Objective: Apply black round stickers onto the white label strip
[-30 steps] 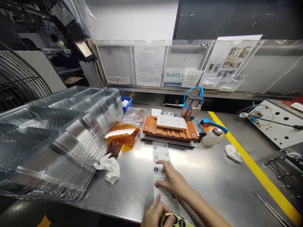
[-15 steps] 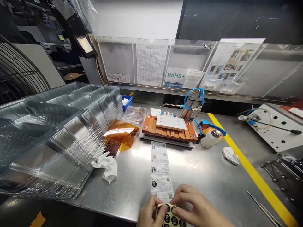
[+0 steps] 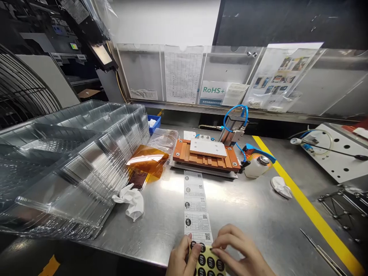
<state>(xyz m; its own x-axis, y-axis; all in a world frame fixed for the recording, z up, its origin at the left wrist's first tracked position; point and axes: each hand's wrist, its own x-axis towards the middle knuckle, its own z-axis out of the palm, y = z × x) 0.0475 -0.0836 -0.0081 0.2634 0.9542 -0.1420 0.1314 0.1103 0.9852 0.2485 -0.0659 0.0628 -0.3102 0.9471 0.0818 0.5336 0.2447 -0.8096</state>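
At the table's front edge, my left hand (image 3: 182, 256) pinches a yellow sheet of round black stickers (image 3: 211, 263) marked "8月", its thumb on the top left part. My right hand (image 3: 238, 249) is at the sheet's top right corner, thumb and forefinger pressed together around a small dark piece, likely a sticker seen edge-on. A strip of white printed labels (image 3: 197, 221) runs away from the hands towards the fixture; several labels carry a round black sticker. The sheet and hands cover the strip's near end.
An orange fixture with a metal plate (image 3: 207, 148) stands behind the strip. Stacked clear trays (image 3: 86, 172) fill the left side, beside a crumpled white cloth (image 3: 130, 201) and amber film (image 3: 148, 159). On the right are a bottle (image 3: 257, 166), a white wad (image 3: 281, 187) and tweezers (image 3: 320, 251).
My right hand has pulled slightly away from my left, its fingertips now at the sheet's corner with a dark piece. More of the sheet's top row shows.
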